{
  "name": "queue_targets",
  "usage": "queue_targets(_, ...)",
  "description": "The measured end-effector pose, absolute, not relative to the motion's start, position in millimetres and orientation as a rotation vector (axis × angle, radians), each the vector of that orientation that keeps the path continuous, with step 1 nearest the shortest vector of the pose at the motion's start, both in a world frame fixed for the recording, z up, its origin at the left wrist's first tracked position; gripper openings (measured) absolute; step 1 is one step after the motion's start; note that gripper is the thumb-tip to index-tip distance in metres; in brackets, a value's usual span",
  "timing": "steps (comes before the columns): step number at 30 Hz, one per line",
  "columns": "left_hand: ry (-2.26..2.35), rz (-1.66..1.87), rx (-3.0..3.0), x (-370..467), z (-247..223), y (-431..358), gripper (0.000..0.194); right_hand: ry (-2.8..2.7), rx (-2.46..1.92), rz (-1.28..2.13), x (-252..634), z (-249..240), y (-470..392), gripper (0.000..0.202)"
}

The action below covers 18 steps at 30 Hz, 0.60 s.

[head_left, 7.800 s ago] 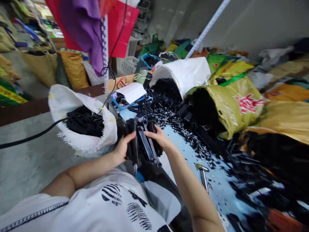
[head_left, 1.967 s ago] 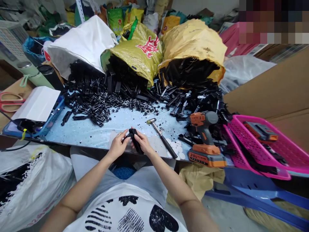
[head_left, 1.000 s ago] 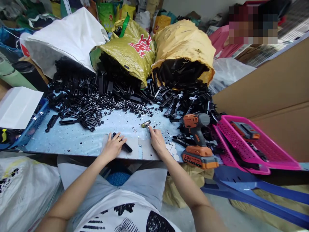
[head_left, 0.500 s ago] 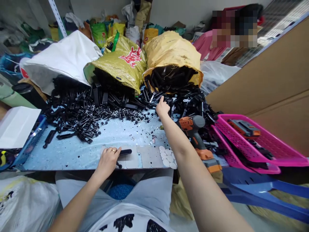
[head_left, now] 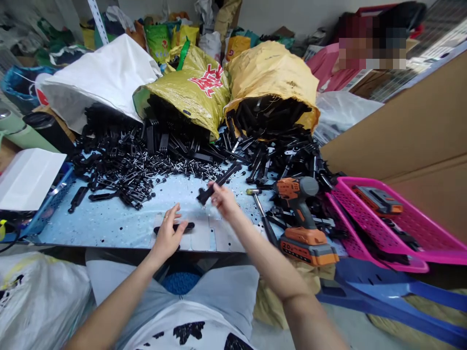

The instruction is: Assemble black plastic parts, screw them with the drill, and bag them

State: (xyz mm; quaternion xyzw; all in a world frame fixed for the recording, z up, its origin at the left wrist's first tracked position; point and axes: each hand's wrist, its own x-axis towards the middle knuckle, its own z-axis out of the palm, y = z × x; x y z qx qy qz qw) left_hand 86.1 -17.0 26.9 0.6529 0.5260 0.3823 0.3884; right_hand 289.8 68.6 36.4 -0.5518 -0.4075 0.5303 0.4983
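Note:
My right hand [head_left: 223, 200] is closed on a long black plastic part [head_left: 222, 182], held above the middle of the blue table [head_left: 138, 223]. Near the front edge, my left hand [head_left: 168, 232] has its thumb and fingers apart, over a black strip [head_left: 188, 227] lying on the table; nothing shows gripped in it. Behind both hands spreads a heap of black parts [head_left: 116, 165] with small screws. A hammer [head_left: 266, 218] and an orange cordless driver [head_left: 301, 214] lie to the right of my right hand.
White [head_left: 98, 78], olive [head_left: 182, 97] and yellow [head_left: 272, 73] sacks open onto the heap. Pink baskets [head_left: 412, 228] stand at the right beside cardboard [head_left: 408, 126]. A blue basket [head_left: 54, 204] is at the left. A person in pink [head_left: 328, 68] is at the back right.
My right hand has come back from the heap toward me with a long black part. My left hand has lifted off the black strip and its fingers have spread. The view has shifted slightly.

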Motion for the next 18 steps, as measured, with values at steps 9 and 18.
queue_targets(9,1.413,0.976,1.196,91,24,-16,0.031,-2.208,-1.29,0.316,267,54,-48,0.023)
queue_targets(18,1.281,0.329,2.351,79,19,-5,0.037,-2.911,-1.204,0.424,325,35,-24,0.029)
